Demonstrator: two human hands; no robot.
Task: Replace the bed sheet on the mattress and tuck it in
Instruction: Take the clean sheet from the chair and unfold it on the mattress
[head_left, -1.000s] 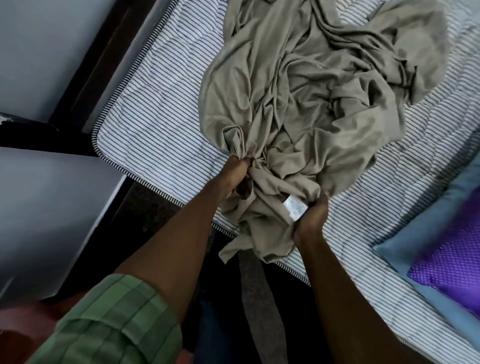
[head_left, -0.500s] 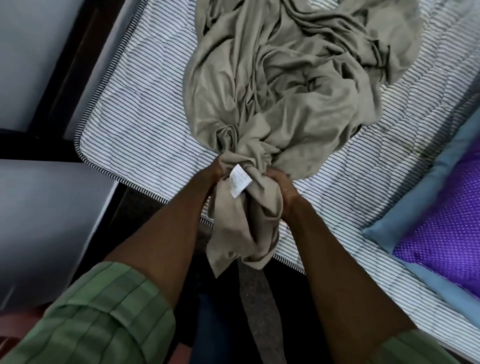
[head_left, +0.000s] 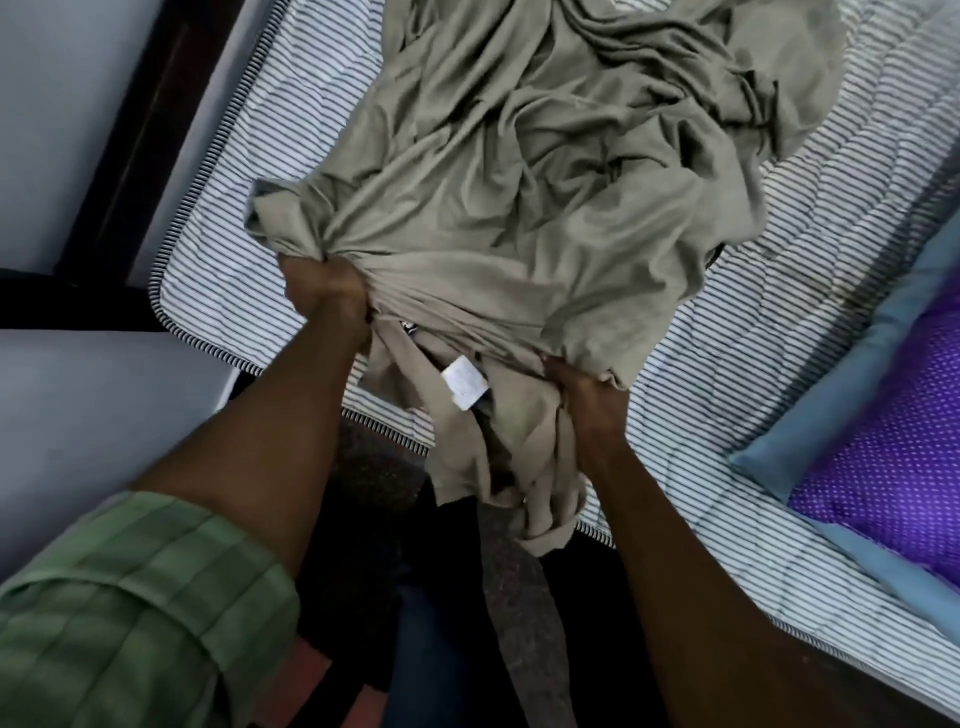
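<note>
A crumpled olive-beige bed sheet (head_left: 519, 171) lies in a heap on the bare striped mattress (head_left: 769, 322). Its near end hangs over the mattress edge toward me. My left hand (head_left: 324, 291) grips a bunch of the sheet's hem near the mattress corner. My right hand (head_left: 576, 387) grips another bunch of the hem further right, at the mattress edge. Between the two hands the cloth is pulled taut, and a white care label (head_left: 464, 382) shows on the fabric hanging below.
A purple dotted pillow (head_left: 893, 467) on a blue cloth (head_left: 810, 421) lies at the right on the mattress. A dark bed frame (head_left: 135, 135) and pale walls close off the left side. Dark floor (head_left: 374, 467) lies below the mattress edge, by my legs.
My hands were close together on one bunch of sheet; they have moved apart, left hand to the left and right hand to the right, spreading the hem wide.
</note>
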